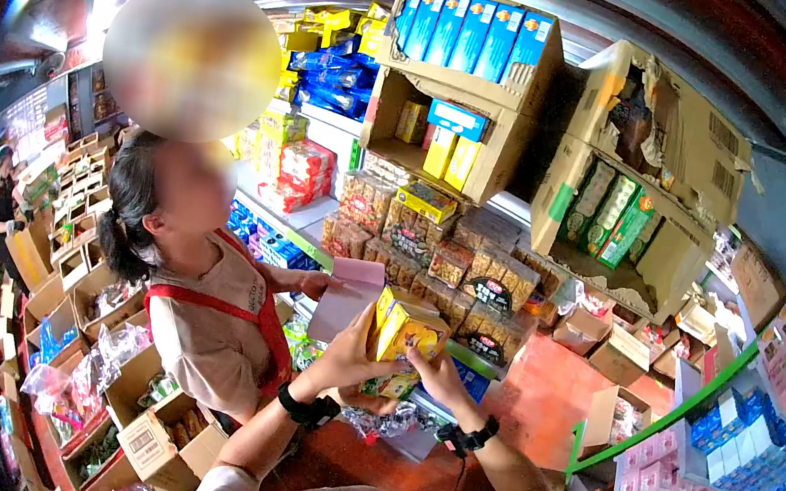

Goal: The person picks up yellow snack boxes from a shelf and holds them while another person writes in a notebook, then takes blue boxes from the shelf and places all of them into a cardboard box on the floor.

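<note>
In front of my chest is a small stack of yellow snack boxes [409,331], with printed faces tilted up toward me. My left hand [346,351] grips the stack from its left side, thumb and fingers against the cartons. On the other side my right hand [438,379] closes round the lower right corner. Black bands circle both my wrists. Close to my left hand, a co-worker in a red apron [274,334] holds a pinkish sheet of paper [354,292], which partly passes behind the yellow boxes.
Clear tubs of snacks [414,232] fill the shelf ahead. Above them stands a cardboard carton of blue boxes [475,36], beside a torn carton [638,193]. Open cartons [151,442] crowd the left floor. A green-edged shelf [677,422] stands at right; the floor [566,383] is red.
</note>
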Demonstrator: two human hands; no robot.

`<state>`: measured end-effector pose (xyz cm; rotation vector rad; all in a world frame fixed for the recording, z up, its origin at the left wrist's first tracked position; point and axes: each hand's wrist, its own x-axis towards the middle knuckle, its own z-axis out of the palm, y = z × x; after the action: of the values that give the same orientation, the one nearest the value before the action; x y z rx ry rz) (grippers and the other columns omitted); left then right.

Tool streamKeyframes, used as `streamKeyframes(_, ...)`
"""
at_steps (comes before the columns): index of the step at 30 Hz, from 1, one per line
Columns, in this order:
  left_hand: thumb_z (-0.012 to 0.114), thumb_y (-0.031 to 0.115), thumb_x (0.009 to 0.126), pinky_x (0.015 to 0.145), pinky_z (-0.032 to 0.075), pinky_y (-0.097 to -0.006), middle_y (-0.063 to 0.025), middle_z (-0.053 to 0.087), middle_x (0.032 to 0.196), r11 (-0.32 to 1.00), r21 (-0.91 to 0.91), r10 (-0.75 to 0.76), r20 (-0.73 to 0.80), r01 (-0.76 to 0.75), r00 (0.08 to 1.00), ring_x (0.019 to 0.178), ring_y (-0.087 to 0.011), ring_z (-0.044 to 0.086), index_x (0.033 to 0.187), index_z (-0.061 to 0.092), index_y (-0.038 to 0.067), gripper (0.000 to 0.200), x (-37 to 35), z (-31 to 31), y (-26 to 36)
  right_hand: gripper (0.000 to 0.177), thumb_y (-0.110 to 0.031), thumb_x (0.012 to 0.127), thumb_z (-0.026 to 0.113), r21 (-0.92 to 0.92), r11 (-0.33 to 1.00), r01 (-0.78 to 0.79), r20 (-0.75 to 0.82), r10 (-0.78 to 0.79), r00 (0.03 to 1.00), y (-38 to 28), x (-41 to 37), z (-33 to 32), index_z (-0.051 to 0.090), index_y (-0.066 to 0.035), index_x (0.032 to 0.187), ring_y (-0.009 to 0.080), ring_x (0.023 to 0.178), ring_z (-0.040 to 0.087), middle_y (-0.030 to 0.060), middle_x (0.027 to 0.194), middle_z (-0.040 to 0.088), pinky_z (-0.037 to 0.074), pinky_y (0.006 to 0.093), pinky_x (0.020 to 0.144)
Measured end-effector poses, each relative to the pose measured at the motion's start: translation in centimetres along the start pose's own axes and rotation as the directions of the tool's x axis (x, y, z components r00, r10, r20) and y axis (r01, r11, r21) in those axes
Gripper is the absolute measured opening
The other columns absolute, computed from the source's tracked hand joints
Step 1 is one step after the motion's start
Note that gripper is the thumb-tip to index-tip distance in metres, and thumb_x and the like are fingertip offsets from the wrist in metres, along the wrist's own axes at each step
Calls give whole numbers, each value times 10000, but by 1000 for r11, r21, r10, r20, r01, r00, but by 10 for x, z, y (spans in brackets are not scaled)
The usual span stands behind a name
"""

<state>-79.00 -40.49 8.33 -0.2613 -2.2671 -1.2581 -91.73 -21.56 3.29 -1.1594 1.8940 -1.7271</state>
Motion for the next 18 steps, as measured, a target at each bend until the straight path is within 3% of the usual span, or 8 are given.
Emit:
streamKeyframes(3,901,208,772,1078,477,-397,-217,562,1381,985,-173,-1,-59,-10,998,1302,-285,580,1539,291,-66,1017,1,8,13,617,-339,1010,697,-206,964,167,29,-164,986,-58,-6,-10,414,-14,1451,267,1195,584,160,1327,566,479,395,1026)
streamKeyframes(5,890,149,789,1086,474,-392,-190,562,1377,924,-381,-13,-117,-33,993,1300,-247,569,1554,260,-45,1010,0,5,40,685,-319,1009,695,-472,786,398,145,-376,915,-78,-4,-27,355,-23,1525,298,1293,541,180,1404,524,444,400,1085)
streamKeyframes(6,882,113,802,1094,469,-380,-176,542,1394,936,-352,-25,-119,-19,993,1305,-235,558,1564,230,-34,1014,-2,-1,59,727,-305,1009,691,-439,827,350,157,-313,937,-98,-6,-31,310,-33,1566,310,1350,503,188,1462,490,408,400,1126)
streamKeyframes(7,876,90,807,1098,467,-374,-166,518,1424,988,-110,97,-137,-112,986,1307,-234,552,1568,227,-28,1007,-2,-13,73,771,-290,1010,686,-403,865,297,172,-248,953,-119,-8,-35,265,-43,1607,321,1407,464,196,1520,456,371,399,1167)
streamKeyframes(8,873,85,811,1100,466,-374,-161,509,1435,951,-289,45,-234,-113,971,1312,-234,548,1570,226,-23,1003,-7,-2,67,824,-280,1017,667,-561,699,444,239,-377,895,-132,-3,-42,184,-61,1647,323,1492,381,203,1636,342,289,412,1228)
streamKeyframes(10,864,72,819,1099,466,-381,-149,511,1438,828,-550,-82,-310,-108,947,1312,-235,549,1575,222,-11,995,-17,4,67,877,-300,1020,660,-466,762,450,254,-372,893,-172,0,-50,112,-44,1655,309,1549,292,206,1689,249,236,451,1255)
streamKeyframes(11,853,58,822,1091,475,-387,-150,532,1416,858,-504,-93,-336,-96,937,1291,-242,568,1574,220,-8,985,-23,-2,72,908,-305,1011,672,-516,723,460,248,-388,888,-193,3,-52,91,-31,1652,316,1542,306,217,1678,271,256,453,1249)
streamKeyframes(18,860,32,782,1060,511,-407,-152,551,1375,780,-603,-215,-509,-167,833,1253,-258,607,1545,214,9,1000,-64,7,77,687,-320,992,700,-584,519,623,177,-668,723,-323,55,-78,400,-76,1560,285,1404,501,166,1554,486,414,473,1156)
